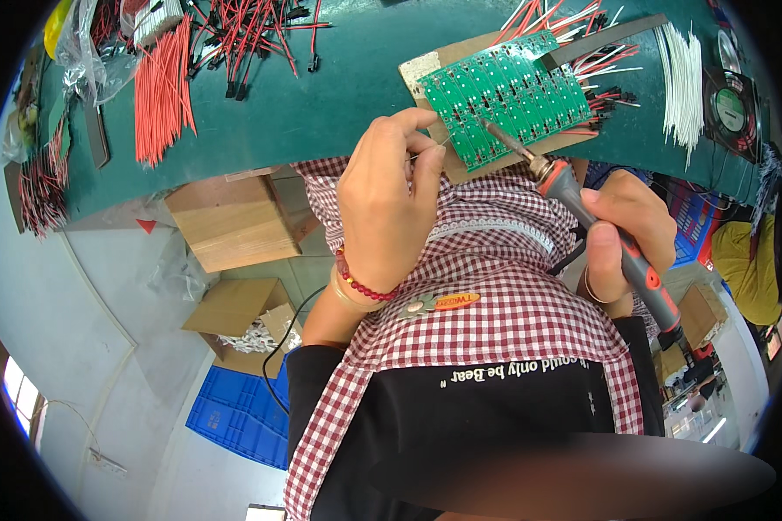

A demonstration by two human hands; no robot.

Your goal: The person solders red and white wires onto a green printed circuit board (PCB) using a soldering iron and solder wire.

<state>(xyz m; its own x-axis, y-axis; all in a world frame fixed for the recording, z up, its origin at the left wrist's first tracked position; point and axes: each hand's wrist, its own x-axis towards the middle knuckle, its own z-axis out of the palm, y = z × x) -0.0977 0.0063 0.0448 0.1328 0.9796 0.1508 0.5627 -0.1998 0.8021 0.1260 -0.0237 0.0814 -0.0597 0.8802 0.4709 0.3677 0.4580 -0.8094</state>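
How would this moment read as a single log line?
left hand: pinches thin solder wire | right hand: grips soldering iron | tip on green circuit board panel

One green circuit-board panel (506, 94) and one soldering iron (582, 217) are seen. Two cardboard boxes (232, 224) and one blue crate (239, 417) are counted below the desk (339, 95). One small fan (732, 108) is seen.
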